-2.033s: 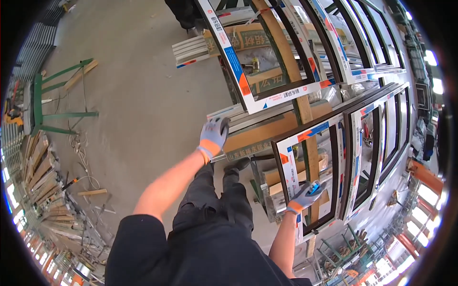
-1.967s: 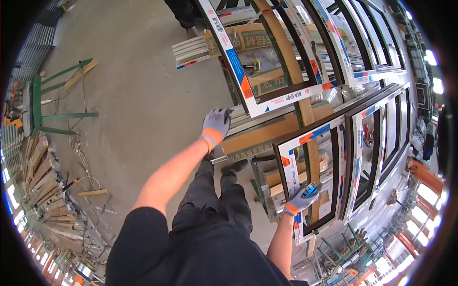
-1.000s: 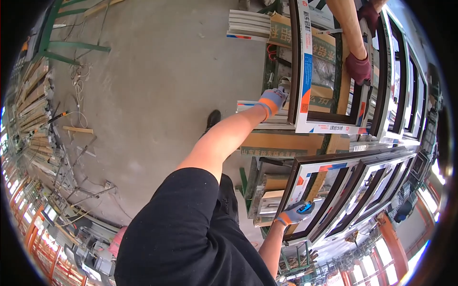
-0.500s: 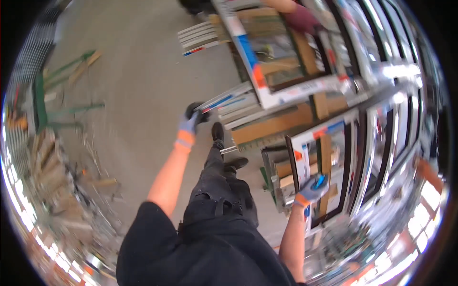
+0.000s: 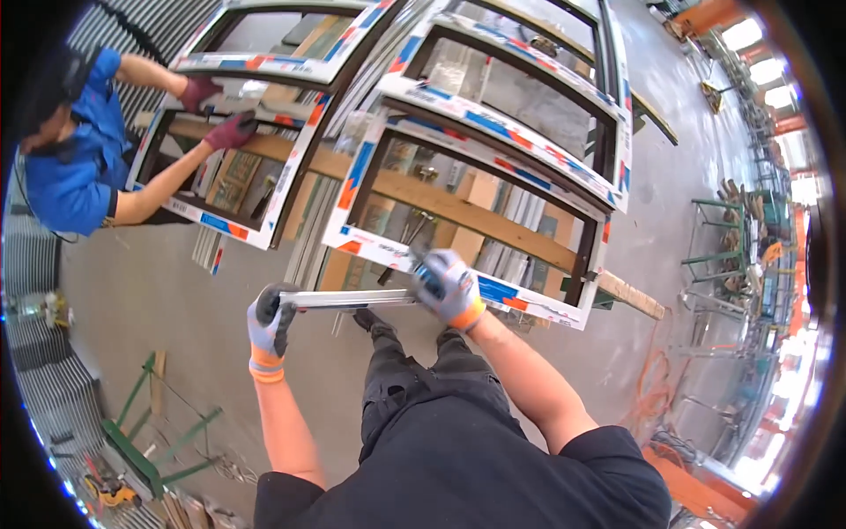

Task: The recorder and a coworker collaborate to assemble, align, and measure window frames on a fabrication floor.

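Observation:
My left hand, in a grey and orange glove with dark fingertips, is closed round the left end of some thin white strips. They lie level in front of my legs. At their other end is my right hand, gloved alike and closed round a small blue tool whose kind is hidden by the fingers. Whether this hand also grips the strips, I cannot tell. Just beyond it lies the near edge of a window frame, white and brown with blue and orange tape.
More taped frames lie overlapping on wooden beams. At the left, a person in blue with dark red gloves reaches over another frame. Green trestles stand at the lower left and right. An orange hose trails across the floor.
My view has swung round to face the frames. My hands, wide apart before, have come together in front of me. The right hand has moved to the strips held by the left.

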Motion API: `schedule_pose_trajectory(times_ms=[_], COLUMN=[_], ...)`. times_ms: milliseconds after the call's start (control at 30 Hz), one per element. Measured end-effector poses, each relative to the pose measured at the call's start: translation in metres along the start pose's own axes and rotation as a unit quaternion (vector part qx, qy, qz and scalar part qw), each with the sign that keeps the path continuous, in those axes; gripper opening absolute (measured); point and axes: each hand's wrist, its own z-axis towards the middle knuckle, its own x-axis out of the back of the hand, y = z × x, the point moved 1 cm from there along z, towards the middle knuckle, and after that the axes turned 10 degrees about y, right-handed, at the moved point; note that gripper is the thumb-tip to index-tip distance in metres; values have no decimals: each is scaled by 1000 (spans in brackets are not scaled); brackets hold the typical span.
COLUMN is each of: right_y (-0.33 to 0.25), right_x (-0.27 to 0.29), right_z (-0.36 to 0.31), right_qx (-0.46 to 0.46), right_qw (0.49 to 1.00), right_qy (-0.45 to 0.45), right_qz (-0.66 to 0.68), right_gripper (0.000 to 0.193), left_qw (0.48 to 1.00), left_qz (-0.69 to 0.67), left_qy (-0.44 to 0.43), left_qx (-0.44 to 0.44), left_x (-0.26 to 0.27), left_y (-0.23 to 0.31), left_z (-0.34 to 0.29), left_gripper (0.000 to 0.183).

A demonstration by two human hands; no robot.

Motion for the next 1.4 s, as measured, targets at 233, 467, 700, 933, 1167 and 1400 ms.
schedule_pose_trajectory(times_ms=[233, 467, 700, 933, 1167, 1400], right_y=[41, 141, 187, 204, 253, 325], right_x=[111, 203, 216, 202, 261, 210], right_z=[-94, -165, -224, -234, -217, -174], right_qx=[-33, -349, -364, -435, -458, -443], right_qw=[974, 928, 889, 883, 815, 790], right_qy=[-197, -119, -41, 58, 343, 416], right_qz=[-108, -54, 275, 165, 89, 82], right_gripper=[66, 63, 50, 45, 41, 53], left_qw=[998, 978, 957, 973, 981, 973], left_qz=[-49, -122, -224, 22, -14, 133], left_qy=[1, -165, -63, -198, -193, -168], left_qx=[-41, 32, 175, 116, 29, -83], left_x=[-241, -450, -563, -580, -589, -625], left_y=[3, 5, -61, -112, -105, -122], left_z=[5, -36, -65, -123, -108, -109], left_gripper=[16, 22, 21, 43, 40, 44])
